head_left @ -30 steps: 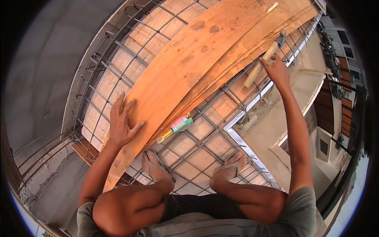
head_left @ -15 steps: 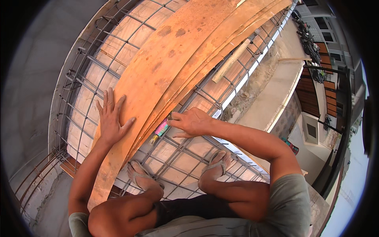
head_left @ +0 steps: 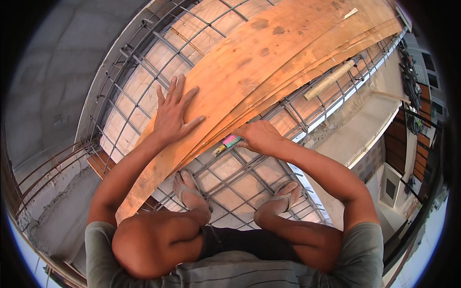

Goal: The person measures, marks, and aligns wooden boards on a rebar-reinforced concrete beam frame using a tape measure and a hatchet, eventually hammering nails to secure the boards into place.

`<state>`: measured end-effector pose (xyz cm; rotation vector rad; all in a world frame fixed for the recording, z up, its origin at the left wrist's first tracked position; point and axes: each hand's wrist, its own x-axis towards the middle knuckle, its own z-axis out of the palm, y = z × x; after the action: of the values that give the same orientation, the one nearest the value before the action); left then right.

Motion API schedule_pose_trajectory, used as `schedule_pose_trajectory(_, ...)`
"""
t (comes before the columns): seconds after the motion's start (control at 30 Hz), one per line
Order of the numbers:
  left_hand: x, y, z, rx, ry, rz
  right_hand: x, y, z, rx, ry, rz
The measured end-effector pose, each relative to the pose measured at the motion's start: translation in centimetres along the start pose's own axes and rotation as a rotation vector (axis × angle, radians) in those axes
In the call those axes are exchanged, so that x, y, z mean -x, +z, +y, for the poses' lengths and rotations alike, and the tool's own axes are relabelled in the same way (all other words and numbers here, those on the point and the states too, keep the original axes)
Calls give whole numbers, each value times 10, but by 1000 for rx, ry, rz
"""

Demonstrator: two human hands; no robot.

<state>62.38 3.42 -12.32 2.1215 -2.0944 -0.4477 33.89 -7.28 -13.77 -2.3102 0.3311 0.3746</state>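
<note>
Long curved plywood sheets point(head_left: 240, 67) lie stacked across the rebar in front of me, stained on top. My left hand point(head_left: 175, 113) rests on the top sheet near its left edge, fingers spread, palm down. At the stack's right edge, my right hand point(head_left: 261, 137) is closed with its fingers curled in against the sheet edges; what is between them is hidden. Just below those fingers, a small pink, teal and yellow object point(head_left: 230, 140) shows beside the stack, partly covered by the hand. Its kind is unclear.
A rebar grid point(head_left: 230, 180) spreads under the sheets and around my sandalled feet point(head_left: 189, 189). A wooden batten point(head_left: 329, 80) lies on the bars to the right. The white form edge point(head_left: 307, 192) borders a drop on that side; a grey wall point(head_left: 57, 72) stands left.
The whole view has shifted, so the sheets appear farther right. My right hand has come closer to the sheet edges and covers more of the colourful object. My left hand stays spread on the plywood.
</note>
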Motion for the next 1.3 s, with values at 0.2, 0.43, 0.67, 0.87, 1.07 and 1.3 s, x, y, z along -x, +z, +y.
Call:
schedule_pose_trajectory(0.2, 1, 3, -1, -12, -7, 3, 5, -9, 0, -8, 121, 2)
schedule_pose_trajectory(0.43, 0, 4, 0, -31, -5, 4, 4, 4, 4, 138, 35, 71)
schedule_pose_trajectory(0.67, -6, 3, -1, 283, -168, 131, 8, 2, 20, 141, -159, 93)
schedule_pose_trajectory(0.87, -9, 4, 2, 250, -105, 149, 23, -6, 35, 179, -336, 124)
schedule_pose_trajectory(1.07, 6, 10, -11, 90, 165, 223, 19, -52, -14, -46, -280, 191)
schedule_pose_trajectory(1.3, -33, -4, 18, 450, 263, 167, -37, -69, 12, -281, 185, 511)
